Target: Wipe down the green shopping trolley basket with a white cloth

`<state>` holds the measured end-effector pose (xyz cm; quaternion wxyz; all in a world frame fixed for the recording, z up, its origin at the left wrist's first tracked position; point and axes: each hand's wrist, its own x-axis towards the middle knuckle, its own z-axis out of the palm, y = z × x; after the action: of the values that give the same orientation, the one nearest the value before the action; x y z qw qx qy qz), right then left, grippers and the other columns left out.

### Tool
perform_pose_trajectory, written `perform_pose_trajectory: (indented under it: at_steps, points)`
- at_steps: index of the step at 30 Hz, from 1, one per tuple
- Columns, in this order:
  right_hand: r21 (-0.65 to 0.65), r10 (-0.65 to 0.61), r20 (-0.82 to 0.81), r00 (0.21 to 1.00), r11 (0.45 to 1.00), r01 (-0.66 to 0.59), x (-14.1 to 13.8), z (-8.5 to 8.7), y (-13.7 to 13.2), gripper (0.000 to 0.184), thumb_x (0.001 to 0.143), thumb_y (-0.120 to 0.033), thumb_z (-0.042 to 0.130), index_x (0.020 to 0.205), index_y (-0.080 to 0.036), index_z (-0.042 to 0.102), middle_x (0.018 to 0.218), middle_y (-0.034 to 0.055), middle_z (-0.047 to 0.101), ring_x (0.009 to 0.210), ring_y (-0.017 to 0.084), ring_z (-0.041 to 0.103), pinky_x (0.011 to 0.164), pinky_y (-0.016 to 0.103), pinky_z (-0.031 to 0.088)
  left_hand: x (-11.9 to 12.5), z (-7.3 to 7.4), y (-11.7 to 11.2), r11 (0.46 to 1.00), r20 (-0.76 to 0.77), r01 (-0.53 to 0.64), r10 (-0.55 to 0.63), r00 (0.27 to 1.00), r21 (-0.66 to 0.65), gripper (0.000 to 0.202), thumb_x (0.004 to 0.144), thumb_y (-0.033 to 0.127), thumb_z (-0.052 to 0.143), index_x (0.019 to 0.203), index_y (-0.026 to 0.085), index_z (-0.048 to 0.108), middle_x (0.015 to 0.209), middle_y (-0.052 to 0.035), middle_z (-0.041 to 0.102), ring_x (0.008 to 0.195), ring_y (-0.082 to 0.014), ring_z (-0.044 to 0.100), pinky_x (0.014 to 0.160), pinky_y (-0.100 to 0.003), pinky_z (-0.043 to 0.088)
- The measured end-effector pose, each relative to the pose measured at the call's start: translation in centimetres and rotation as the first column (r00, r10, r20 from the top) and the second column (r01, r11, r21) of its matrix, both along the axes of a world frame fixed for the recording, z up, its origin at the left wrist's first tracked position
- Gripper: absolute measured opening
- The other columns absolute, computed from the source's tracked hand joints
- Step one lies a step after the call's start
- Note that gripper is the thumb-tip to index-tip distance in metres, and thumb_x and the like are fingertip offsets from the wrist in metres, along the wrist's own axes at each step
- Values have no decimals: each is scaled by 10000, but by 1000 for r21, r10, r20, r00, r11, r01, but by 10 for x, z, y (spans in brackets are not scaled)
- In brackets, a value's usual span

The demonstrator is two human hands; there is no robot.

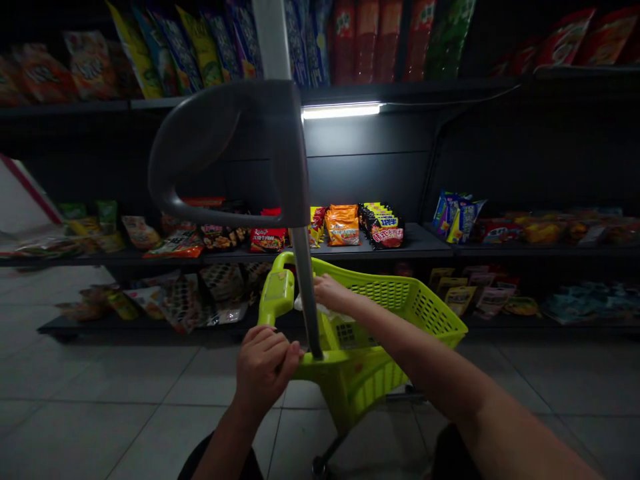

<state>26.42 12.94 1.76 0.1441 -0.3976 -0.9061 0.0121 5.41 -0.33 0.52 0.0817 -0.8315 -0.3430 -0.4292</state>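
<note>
A lime-green plastic shopping cart [435,307] with slotted basket walls stands in front of me. My left hand [267,360] is wrapped round the near left corner of its green handle [277,290]. Reaching across the cart, my right hand [331,293] is closed on a white cloth [326,311], partly hidden beneath the fingers, beside the inner side of the handle. Between my hands a grey metal pole [306,287] rises from the cart's near rim. On that pole, close to the camera, sits a dark grey loop grip [293,153].
Dark shelves [420,250] hold several packets of snacks and noodles behind the cart. A lit tube lamp [343,111] hangs under the upper shelf, where red bottles [367,40] stand. Pale tiles [135,427] cover the floor. A cart wheel [320,467] shows at the bottom.
</note>
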Motion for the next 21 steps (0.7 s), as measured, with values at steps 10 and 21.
perform_pose_trajectory:
  at_steps: [10, 21]
  points:
    - [40, 180, -84, 980, 983, -177, -40, -20, -19, 258, 1007, -281, 514, 945, -138, 720, 1004, 78, 657, 926, 175, 594, 897, 293, 451, -62, -1, 42, 998, 86, 55, -58, 995, 38, 379, 930, 134, 507, 608, 230, 683, 590, 26, 632, 609, -131, 557, 861, -394, 417]
    - [-96, 270, -179, 946, 952, -290, -73, -16, -18, 225, 981, -246, 539, 958, -135, 733, 1027, 85, 648, 957, 169, 587, 914, 264, 457, -108, -5, 78, 998, 105, 66, -64, 992, -13, 441, 961, 186, 437, 566, 221, 632, 580, 10, 631, 619, -145, 570, 859, -388, 443]
